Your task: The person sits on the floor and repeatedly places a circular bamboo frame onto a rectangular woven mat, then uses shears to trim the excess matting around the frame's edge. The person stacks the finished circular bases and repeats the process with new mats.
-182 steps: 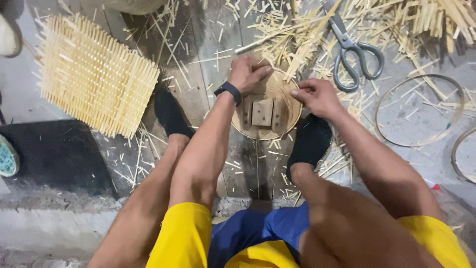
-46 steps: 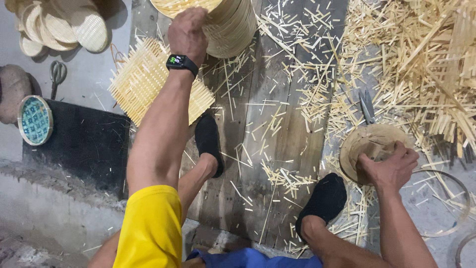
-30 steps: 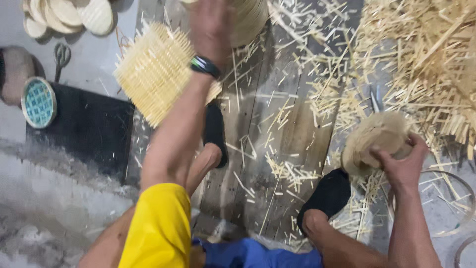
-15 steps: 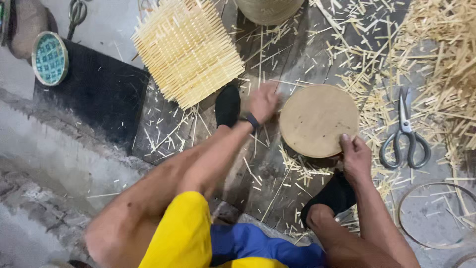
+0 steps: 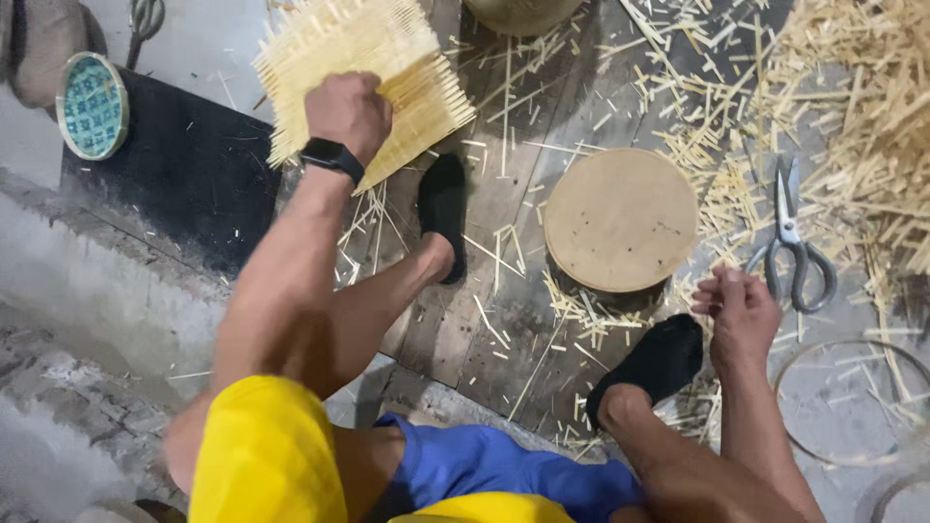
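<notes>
The square woven mat of pale bamboo strips (image 5: 363, 73) is gripped at its near edge by the left hand (image 5: 349, 114), fingers closed on it and one side raised off the dark wooden floor (image 5: 504, 223), apparently so it can be pulled closer. The round flat wooden disc (image 5: 620, 220) is left lying between the black-socked feet. Just beside it, the right hand (image 5: 741, 315) is loosely curled with nothing visibly held, near the grey-handled metal scissors (image 5: 794, 242).

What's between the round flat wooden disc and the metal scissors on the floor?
Head view: only scattered pale bamboo splinters on the grey floor separate the round wooden disc from the metal scissors. The right hand sits just below.
</notes>
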